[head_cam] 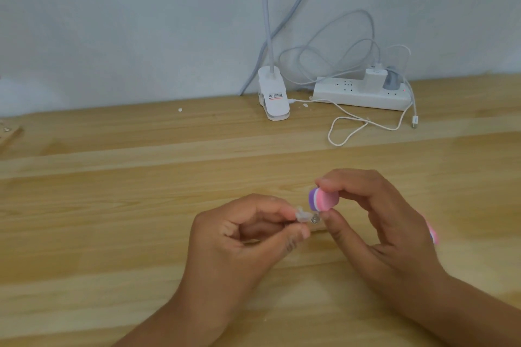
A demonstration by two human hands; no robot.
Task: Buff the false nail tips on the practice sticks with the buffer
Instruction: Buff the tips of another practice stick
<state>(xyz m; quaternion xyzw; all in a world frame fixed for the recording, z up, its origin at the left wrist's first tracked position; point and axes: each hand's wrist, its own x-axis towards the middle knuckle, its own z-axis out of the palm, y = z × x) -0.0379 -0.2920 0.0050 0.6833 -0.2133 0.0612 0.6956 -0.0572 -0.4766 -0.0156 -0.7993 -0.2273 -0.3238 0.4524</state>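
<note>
Just one printed patch is showing: a white label (275,96) is sitting on the side of the lamp clip (269,79) at the back of the surface (112,205). It is carrying short rows of dark print above a thin red line, but the characters are coming through too blurred to read. On the power strip (338,94), a tiny red indicator light (404,90) is glowing near its right end.

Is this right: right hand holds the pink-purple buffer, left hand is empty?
No. The head view shows the left hand pinching a clear nail tip, not empty. The right hand does hold the pink-purple buffer.
</note>
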